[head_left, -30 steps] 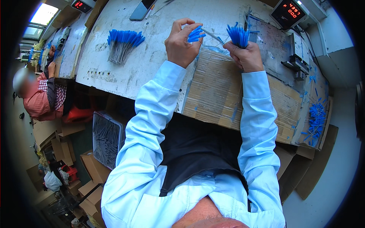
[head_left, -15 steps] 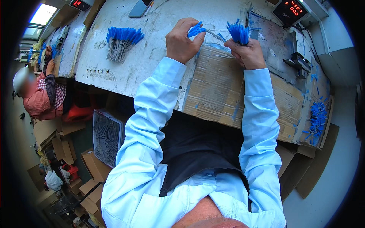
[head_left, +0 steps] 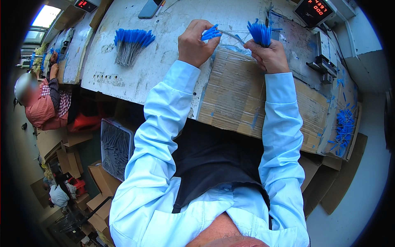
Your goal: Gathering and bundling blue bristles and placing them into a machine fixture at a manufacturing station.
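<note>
My left hand [head_left: 194, 44] is closed, thumb and fingers pinching a few blue-handled wire brushes [head_left: 211, 33]. My right hand [head_left: 272, 57] is wrapped round a thick bundle of blue-handled brushes [head_left: 259, 33], their blue ends pointing up and away from me. A single thin grey bristled brush stem [head_left: 233, 37] spans the gap between both hands, its far end at my right fingertips. Both hands are above the worktable, near the far edge of a flat cardboard sheet [head_left: 234, 90]. To the left, another bundle of blue-handled brushes [head_left: 133, 39] lies fanned out on the table.
A red-digit display [head_left: 314, 13] stands at the far right, with a black metal fixture [head_left: 323, 68] nearer. Loose blue-handled brushes [head_left: 345, 123] lie at the right edge. A phone [head_left: 149, 9] is at the back. Left are a bin [head_left: 132, 142] of grey stems and a co-worker [head_left: 43, 103].
My right hand has shifted slightly right with its bundle, and my left hand slightly left. A blue end seen beside my right fingertips no longer shows there.
</note>
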The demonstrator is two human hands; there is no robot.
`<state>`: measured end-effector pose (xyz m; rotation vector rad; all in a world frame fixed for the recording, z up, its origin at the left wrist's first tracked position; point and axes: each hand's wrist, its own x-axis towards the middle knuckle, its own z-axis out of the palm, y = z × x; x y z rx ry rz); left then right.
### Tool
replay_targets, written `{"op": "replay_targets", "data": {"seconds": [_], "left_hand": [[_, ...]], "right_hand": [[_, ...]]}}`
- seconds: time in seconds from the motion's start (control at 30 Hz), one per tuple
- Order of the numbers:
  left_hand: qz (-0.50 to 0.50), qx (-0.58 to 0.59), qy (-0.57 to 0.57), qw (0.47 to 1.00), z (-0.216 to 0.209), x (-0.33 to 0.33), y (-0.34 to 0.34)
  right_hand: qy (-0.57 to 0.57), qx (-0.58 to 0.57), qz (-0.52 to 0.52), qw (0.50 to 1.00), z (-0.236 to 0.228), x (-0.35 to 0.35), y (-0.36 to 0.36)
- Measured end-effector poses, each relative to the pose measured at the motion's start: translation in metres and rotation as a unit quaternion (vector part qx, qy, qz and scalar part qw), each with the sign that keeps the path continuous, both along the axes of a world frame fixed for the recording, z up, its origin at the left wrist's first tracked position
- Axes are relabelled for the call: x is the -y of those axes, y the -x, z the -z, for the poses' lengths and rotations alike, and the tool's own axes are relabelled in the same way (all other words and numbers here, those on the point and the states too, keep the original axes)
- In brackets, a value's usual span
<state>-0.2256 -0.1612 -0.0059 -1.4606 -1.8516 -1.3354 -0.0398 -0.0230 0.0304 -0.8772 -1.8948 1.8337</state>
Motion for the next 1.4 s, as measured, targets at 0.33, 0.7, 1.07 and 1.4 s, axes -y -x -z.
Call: {"op": "replay_targets", "data": {"seconds": [0.33, 0.7, 1.07, 1.4], "left_hand": [[0.003, -0.030, -0.009, 0.999, -0.001, 0.004, 0.000], [-0.020, -0.060, -0.005, 0.998, 0.001, 0.007, -0.003], [-0.085, -0.043, -0.019, 0.995, 0.003, 0.006, -0.007], [-0.035, 0.241, 0.010, 0.970, 0.014, -0.005, -0.006]], "right_hand": [[0.003, -0.027, -0.013, 1.000, -0.001, -0.001, -0.003], [-0.003, -0.018, 0.001, 1.000, -0.004, 0.008, 0.000], [0.012, -0.057, 0.001, 0.998, 0.008, 0.047, 0.021], [0.006, -0.093, 0.070, 0.993, 0.029, 0.052, 0.028]]}}
